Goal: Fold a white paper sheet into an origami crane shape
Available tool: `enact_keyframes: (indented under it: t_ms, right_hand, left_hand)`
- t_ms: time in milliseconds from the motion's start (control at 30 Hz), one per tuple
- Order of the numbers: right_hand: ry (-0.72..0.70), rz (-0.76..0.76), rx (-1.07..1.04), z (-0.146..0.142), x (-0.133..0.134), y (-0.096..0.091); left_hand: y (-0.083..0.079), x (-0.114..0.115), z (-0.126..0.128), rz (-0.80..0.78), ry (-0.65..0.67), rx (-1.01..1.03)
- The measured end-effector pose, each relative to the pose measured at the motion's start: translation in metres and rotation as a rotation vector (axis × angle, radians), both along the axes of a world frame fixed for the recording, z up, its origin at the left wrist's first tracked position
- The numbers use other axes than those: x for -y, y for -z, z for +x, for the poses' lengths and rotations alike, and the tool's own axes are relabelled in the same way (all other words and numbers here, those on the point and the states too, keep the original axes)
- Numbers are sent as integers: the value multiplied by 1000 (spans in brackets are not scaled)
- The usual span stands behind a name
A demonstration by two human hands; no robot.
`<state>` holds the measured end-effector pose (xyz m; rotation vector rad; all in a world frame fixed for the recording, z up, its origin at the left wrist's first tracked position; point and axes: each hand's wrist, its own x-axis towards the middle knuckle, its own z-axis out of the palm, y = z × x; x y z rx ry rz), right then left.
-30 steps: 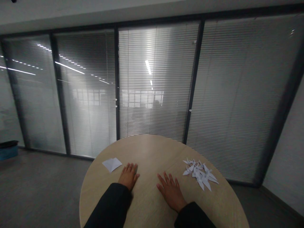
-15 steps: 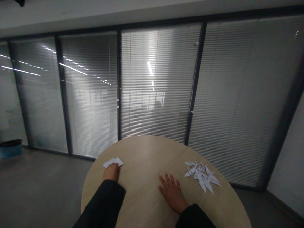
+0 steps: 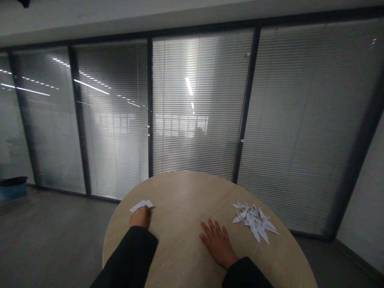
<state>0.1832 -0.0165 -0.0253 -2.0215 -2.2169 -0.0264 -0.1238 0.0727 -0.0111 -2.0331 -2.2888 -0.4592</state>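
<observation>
My left hand (image 3: pixel 139 217) is at the left side of the round wooden table (image 3: pixel 186 192), its fingers curled down on white paper (image 3: pixel 139 205). The paper looks like a small stack of squares; my knuckles hide the near part of it. My right hand (image 3: pixel 218 243) lies flat on the tabletop with its fingers spread, holding nothing. To the right of it is a heap of folded white paper cranes (image 3: pixel 255 222), several of them overlapping with pointed wings and tails. My right hand does not touch the heap.
Behind the table runs a glass partition with closed blinds (image 3: pixel 198 100) and dark frames. A blue bin with a black rim (image 3: pixel 13 189) stands on the grey floor (image 3: pixel 69 228) at the far left. The table's curved edge lies close beyond the paper and the cranes.
At my left hand the paper's outline has shifted slightly and its right part looks narrower. My right hand and the cranes have stayed in place.
</observation>
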Motion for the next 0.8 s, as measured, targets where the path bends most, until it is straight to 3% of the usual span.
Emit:
enact_keyframes:
  t_ms: [467,800]
  right_hand:
    - [7,8,10,-1,1,-3]
    - [5,13,5,0,-1,2]
  left_hand:
    - [4,-6,-2,14,-6,-14]
    - [5,-8,-5,37,-57,127]
